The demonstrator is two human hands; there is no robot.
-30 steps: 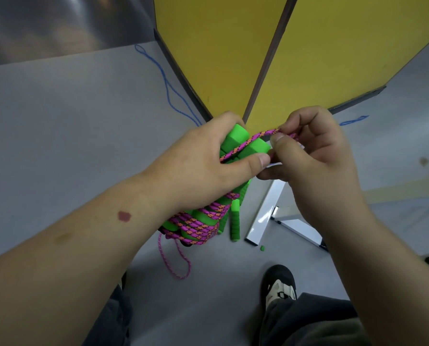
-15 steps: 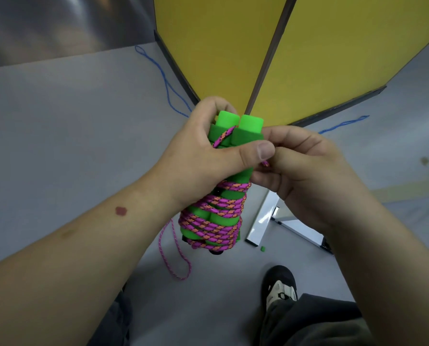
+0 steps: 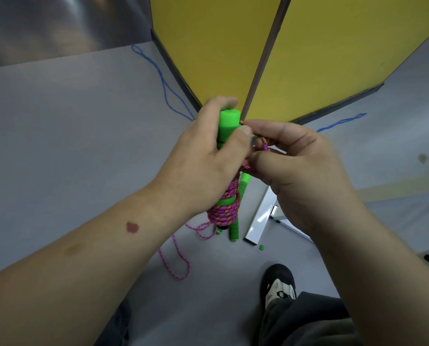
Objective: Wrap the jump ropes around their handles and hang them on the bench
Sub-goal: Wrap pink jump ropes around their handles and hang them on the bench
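My left hand (image 3: 208,156) grips the two bright green foam handles (image 3: 228,126) held upright together, thumb across their upper part. A pink-and-orange braided jump rope (image 3: 224,211) is wound in several turns around the lower half of the handles. My right hand (image 3: 290,166) pinches a stretch of that rope just right of the handles, between thumb and curled fingers. A loose loop of the rope (image 3: 177,260) hangs down toward the floor. The yellow bench (image 3: 333,53) stands just behind my hands.
A blue jump rope (image 3: 167,88) lies on the grey floor at the bench's left side, and another piece of it (image 3: 343,122) shows at the right. A white metal bench leg (image 3: 260,216) sits below my hands. My shoe (image 3: 279,283) is at the bottom.
The handles have turned more upright and risen a little. My right hand has moved lower and to the right, pulling the rope end out beside the handles.
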